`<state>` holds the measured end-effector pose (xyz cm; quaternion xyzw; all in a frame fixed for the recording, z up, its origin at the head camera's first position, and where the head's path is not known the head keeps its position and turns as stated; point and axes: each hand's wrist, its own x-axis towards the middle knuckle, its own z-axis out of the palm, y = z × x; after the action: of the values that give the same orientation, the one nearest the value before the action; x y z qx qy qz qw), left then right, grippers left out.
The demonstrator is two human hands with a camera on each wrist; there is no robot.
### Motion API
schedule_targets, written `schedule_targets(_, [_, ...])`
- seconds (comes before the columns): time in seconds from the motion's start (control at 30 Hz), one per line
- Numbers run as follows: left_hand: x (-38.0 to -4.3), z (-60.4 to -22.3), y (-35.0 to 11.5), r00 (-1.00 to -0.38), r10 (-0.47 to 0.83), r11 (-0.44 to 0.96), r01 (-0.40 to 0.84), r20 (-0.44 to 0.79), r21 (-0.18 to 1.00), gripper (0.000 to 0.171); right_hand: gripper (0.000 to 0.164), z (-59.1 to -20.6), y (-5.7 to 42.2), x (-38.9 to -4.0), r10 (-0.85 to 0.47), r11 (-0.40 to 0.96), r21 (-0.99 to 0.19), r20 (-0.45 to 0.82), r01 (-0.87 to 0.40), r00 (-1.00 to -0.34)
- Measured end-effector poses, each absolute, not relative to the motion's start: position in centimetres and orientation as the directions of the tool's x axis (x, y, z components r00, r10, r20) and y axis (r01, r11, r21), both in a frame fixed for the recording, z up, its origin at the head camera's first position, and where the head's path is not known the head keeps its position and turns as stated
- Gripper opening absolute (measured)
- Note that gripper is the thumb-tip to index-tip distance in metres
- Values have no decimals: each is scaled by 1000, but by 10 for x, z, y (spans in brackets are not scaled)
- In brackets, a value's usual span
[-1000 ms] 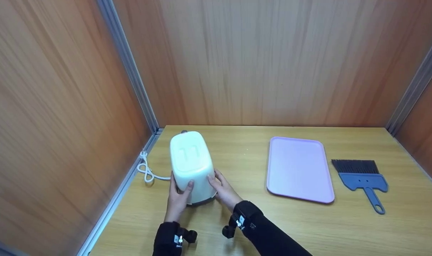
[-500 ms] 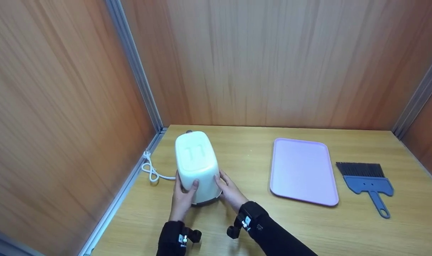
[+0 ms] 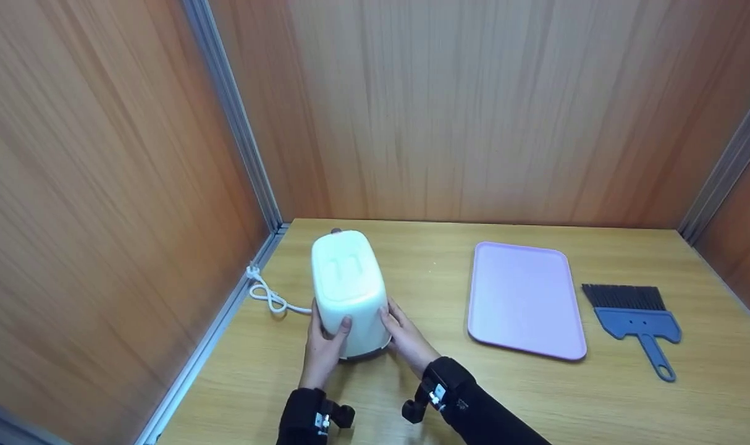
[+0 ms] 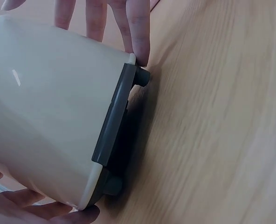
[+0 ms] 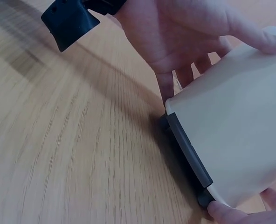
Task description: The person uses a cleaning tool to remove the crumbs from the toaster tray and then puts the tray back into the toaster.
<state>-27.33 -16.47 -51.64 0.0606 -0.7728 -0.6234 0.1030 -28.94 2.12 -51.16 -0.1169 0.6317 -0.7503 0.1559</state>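
Note:
A white toaster [image 3: 349,278] with a rounded top, a dark base and small dark feet is in the left middle of the head view, end-on to me. My left hand [image 3: 323,352] grips its near left side, thumb on the near face. On the right side, my right hand [image 3: 409,340] holds it with the thumb against the wall and the other fingers lower down. Both wrist views show fingertips under the bottom edge, beside the dark base [image 4: 113,114]. The feet are close over the wooden table, with shadow beneath. A dark lever shows at the toaster's far end.
A white looped cord [image 3: 273,300] runs from the toaster to the left table edge. Right of it lies a pink tray [image 3: 526,300], then a blue brush [image 3: 637,321] with dark bristles. Wooden panels [image 3: 443,111] stand behind and at both sides of the table [image 3: 424,278].
Both hands have shifted slightly to the right together with the toaster, and the cord has pulled a little straighter. The view has also shifted slightly; the tray and brush stay put.

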Motion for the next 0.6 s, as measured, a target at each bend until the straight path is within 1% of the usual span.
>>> schedule_targets(0.17, [-273, -514, -163, -975, -216, 214, 6, 53, 977, 97, 77, -511, 24, -288, -388, -169, -981, -19, 91, -921])
schedule_targets(0.3, [-272, -513, -156, -974, -220, 214, 13, 61, 977, 96, 79, -510, 29, -286, -380, -162, -982, -24, 92, -925])
schedule_targets(0.5, [-269, -515, -142, -974, -191, 223, 80, 124, 972, 94, 81, -507, 42, -284, -346, -146, -985, -31, 86, -938])
schedule_targets(0.6, [-268, -514, -135, -968, -186, 245, 120, 168, 962, 93, 79, -505, 49, -285, -348, -165, -983, -17, 79, -937])
